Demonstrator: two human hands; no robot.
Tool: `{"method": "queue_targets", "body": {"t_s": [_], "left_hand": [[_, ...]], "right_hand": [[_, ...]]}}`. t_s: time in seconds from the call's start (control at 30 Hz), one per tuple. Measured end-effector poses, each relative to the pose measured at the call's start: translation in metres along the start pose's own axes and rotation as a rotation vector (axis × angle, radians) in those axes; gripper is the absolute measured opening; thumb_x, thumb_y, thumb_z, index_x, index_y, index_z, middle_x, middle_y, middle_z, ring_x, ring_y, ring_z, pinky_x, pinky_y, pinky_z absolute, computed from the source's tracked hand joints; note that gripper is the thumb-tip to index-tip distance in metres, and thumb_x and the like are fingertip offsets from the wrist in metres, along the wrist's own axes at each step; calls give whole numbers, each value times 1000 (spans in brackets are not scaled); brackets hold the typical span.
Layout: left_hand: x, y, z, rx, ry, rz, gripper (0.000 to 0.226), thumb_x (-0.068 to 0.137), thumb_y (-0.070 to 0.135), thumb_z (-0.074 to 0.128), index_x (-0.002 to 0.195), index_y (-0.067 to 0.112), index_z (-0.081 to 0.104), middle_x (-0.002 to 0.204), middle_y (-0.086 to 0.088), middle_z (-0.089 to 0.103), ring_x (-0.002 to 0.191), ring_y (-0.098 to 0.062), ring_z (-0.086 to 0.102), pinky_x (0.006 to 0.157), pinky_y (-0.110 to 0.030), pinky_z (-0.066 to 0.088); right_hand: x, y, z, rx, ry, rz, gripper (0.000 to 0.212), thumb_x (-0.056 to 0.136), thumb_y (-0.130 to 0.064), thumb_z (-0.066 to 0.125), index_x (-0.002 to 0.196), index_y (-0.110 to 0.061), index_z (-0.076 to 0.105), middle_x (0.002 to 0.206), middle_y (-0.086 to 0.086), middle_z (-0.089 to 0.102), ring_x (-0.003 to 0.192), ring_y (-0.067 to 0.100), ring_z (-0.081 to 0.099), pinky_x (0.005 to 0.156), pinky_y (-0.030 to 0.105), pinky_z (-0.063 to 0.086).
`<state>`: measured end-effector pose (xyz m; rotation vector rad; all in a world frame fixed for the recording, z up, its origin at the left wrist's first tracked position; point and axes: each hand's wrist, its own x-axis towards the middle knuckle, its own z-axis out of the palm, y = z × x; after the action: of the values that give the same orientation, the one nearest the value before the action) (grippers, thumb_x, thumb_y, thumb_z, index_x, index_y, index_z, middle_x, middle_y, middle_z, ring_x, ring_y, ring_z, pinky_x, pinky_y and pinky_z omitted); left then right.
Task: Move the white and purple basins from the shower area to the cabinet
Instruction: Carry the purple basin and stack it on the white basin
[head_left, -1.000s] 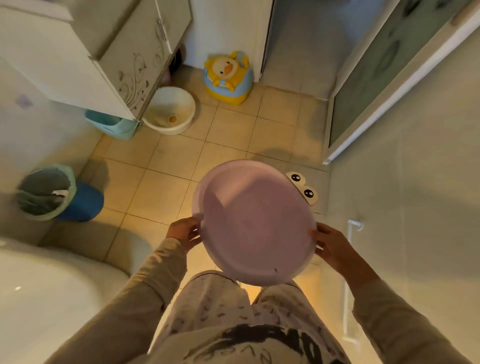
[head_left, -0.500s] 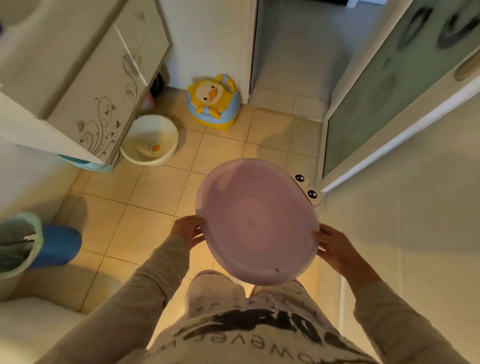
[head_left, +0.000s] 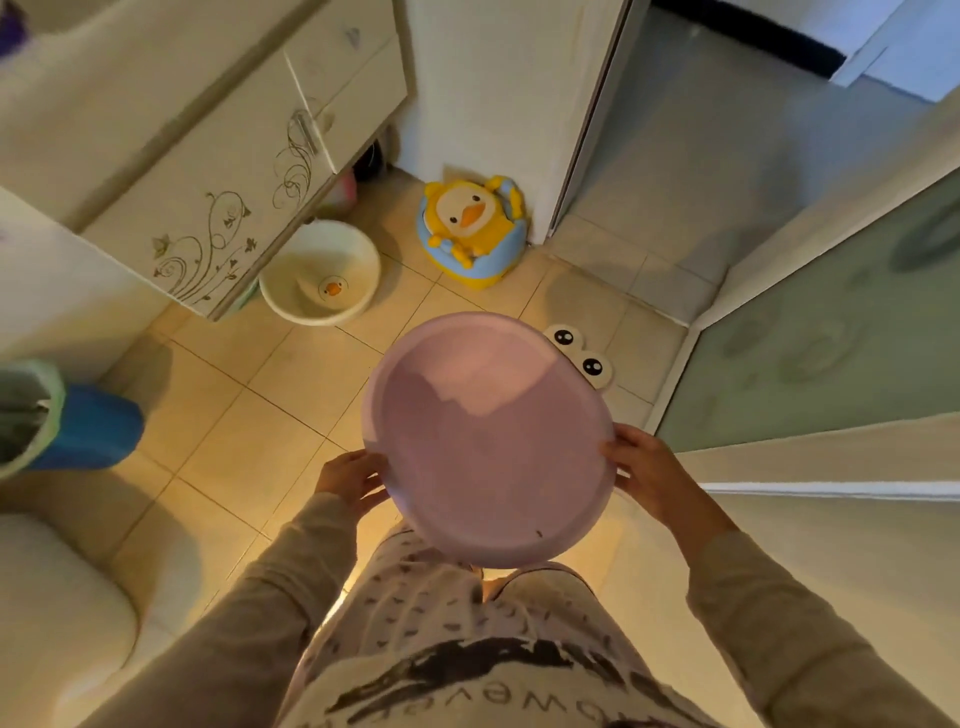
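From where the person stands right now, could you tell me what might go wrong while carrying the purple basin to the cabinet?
1. Both hands, left hand and right hand, hold only the rim of the purple basin; that grip could slip.
2. The basin hides the floor below it, so the googly-eyed mat might trip a foot.
3. The white basin already sits by the cabinet, leaving little room.

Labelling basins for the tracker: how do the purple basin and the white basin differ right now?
The purple basin is held off the floor, left hand and right hand on opposite rims; the white basin sits on the tiles beside the cabinet. Purple is plain inside; white has a duck print. Both look empty.
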<state>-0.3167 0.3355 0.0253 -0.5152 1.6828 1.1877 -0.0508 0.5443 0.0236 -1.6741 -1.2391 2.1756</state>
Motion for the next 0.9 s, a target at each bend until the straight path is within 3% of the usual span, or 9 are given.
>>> {"method": "queue_targets", "body": {"t_s": [0.2,0.3,0.4,0.53,0.6,0.67,0.8,0.9], "left_hand": [[28,48,35,-130,32,4,11,83,-7,52,80,2,57,78,-12,60,69,-25,57,41,-26,56],[46,82,52,-141,44,-2,12,83,-5,53,77,5,57,77,-12,60,68,-25,57,44,-26,56],[63,120,71,-132,48,-13,8,82,-4,54,89,1,57,78,-11,60,68,-24,58,51,-32,56],[78,177,98,-136,36,24,36,82,-4,54,118,-4,56,78,-11,59,68,-24,57,60,-38,53],[84,200,108,-149,48,40,40,82,-4,54,121,-7,54,77,-11,59,67,-24,56,68,-40,51],[91,219,114,-177,59,47,36,82,-4,55,118,-4,56,77,-10,59,68,-23,56,75,-41,50],[103,238,118,-254,109,33,20,82,-4,56,102,1,55,76,-10,59,67,-22,56,62,-34,51],[113,246,117,-348,192,0,9,83,-3,57,90,1,57,75,-10,58,66,-22,56,57,-33,53]], "right_hand": [[66,-61,4,-32,-46,16,21,85,-8,60,96,-24,68,86,-5,77,90,18,68,61,26,56],[95,-95,9,-47,-59,20,21,85,-8,61,100,-21,69,85,-5,77,88,17,69,60,26,56],[124,-131,13,-44,-48,24,20,86,-7,60,98,-20,68,94,2,74,91,21,67,64,29,56],[157,-180,24,-36,-28,36,19,88,-3,55,96,-16,66,95,5,68,86,21,62,65,32,51],[172,-202,29,-33,-25,46,19,88,-2,54,102,-11,64,95,7,66,87,23,60,67,33,50],[187,-226,36,-48,-38,54,22,89,-2,53,108,-8,61,97,9,65,91,25,59,70,35,50],[227,-268,56,-149,-106,72,23,90,-6,52,111,-6,61,103,12,63,98,29,57,76,38,49],[267,-297,76,-241,-179,98,21,89,-9,55,108,-10,65,100,12,65,94,28,59,72,37,50]]}}
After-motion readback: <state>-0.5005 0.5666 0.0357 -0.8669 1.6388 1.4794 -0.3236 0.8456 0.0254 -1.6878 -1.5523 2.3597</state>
